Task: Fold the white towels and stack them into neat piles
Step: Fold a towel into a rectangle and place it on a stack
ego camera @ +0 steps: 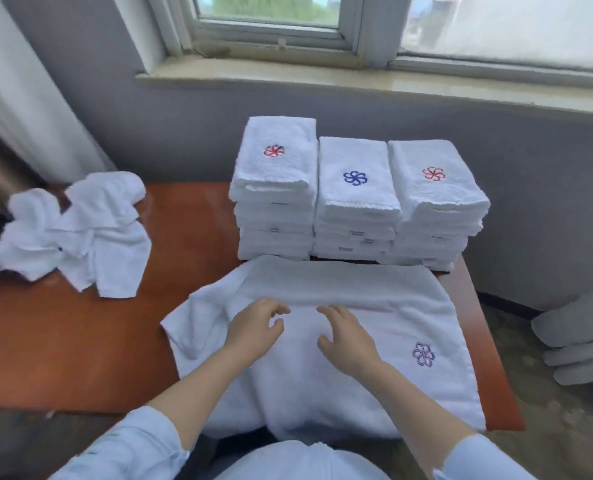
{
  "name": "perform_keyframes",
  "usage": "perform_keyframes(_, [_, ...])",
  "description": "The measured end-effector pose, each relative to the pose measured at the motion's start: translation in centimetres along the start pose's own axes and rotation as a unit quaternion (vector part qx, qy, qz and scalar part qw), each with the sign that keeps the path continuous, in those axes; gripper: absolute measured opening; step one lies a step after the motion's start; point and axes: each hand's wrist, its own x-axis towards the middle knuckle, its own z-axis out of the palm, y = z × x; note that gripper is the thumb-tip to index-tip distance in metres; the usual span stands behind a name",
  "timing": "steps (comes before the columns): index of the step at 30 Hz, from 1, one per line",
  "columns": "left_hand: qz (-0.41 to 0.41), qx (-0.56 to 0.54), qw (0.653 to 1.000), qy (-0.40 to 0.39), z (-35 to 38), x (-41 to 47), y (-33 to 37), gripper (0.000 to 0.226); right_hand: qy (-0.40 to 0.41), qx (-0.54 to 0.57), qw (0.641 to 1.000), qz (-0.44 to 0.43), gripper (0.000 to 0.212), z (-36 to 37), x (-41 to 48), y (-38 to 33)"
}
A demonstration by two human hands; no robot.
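Blue shirt [302, 462] across towel [322, 375] hem

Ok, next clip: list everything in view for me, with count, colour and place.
folded towel piles: three, white, side by side at the table's far edge; top emblems red, blue, red
spread towel: one, white, blue-purple flower emblem, table's near side
unfolded towel heap: one, white, table's left side
table: one, reddish-brown
window sill: one, pale, behind the table
curtain: one, white, far left
grey stack: one, grey, floor at right; contents unclear
sleeves: two, light blue, bottom edge
left hand: on the spread towel, fingers loosely curved
right hand: beside it, fingers relaxed
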Motion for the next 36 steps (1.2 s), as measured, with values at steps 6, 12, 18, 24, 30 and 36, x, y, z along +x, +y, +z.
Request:
perform_keyframes(6, [-0.105, -0.014, 0.991, 0.079, -4.8, -4.6, -6.9, 0.022, -0.052, -0.007, 0.991, -0.120, 0.058, 3.2, 2.9, -8.1])
perform_keyframes(12, [-0.197, -0.007, 0.974, 0.113, -7.4, -8.2, -12.2, 0.023, -0.093, -0.013, 0.974, -0.204, 0.057, 6.9, 4.4, -14.8])
perform_keyframes(18, [-0.272, -0.059, 0.956, 0.096, -8.0, -10.1, -16.0, 0.026, -0.135, -0.053, 0.961, -0.234, 0.059, 9.9, 6.4, -19.5])
perform_keyframes(24, [-0.311, -0.203, 0.928, 0.018, -7.2, -9.3, -18.2, 0.037, -0.164, -0.205, 0.942, -0.210, 0.055, 11.7, 8.6, -20.3])
perform_keyframes(30, [-0.339, -0.333, 0.879, -0.029, -6.1, -7.7, -18.3, 0.051, -0.111, -0.251, 0.939, -0.207, 0.023, 12.8, 9.7, -20.3])
perform_keyframes(36, [-0.315, -0.341, 0.884, -0.052, -5.1, -6.7, -17.2, 0.014, -0.089, -0.170, 0.965, -0.176, 0.014, 13.3, 11.0, -20.0])
